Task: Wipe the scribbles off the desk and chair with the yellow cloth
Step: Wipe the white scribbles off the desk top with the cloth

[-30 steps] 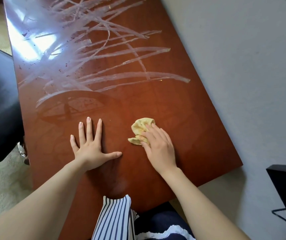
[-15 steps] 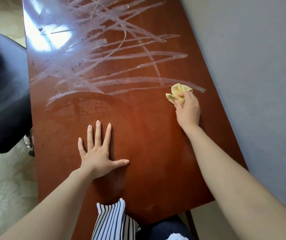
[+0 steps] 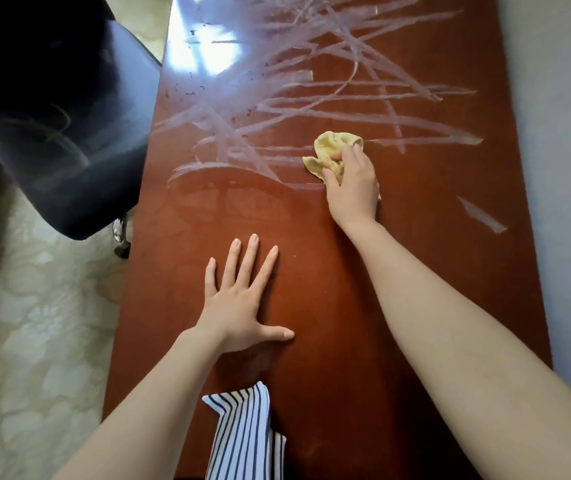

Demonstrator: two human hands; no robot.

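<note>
chair [image 3: 55, 109] blurry, scribbles [image 3: 294, 77] cropped @ top

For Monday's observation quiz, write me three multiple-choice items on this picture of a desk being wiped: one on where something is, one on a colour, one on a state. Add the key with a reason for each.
1. Where is the yellow cloth?
A. At the near edge of the scribbles, under the right hand.
B. On the bare desk beside the left hand.
C. Hanging over the desk's edge.

2. What colour is the desk top?
A. White.
B. Reddish brown.
C. Green.

3. How does the left hand lie?
A. Curled round the cloth.
B. In a fist above the desk.
C. Flat on the desk, fingers straight.

Key:
1 A: the right hand grips the cloth among the nearest pale strokes.
2 B: the glossy top is reddish brown throughout.
3 C: its palm and straight fingers rest on the wood.
</note>
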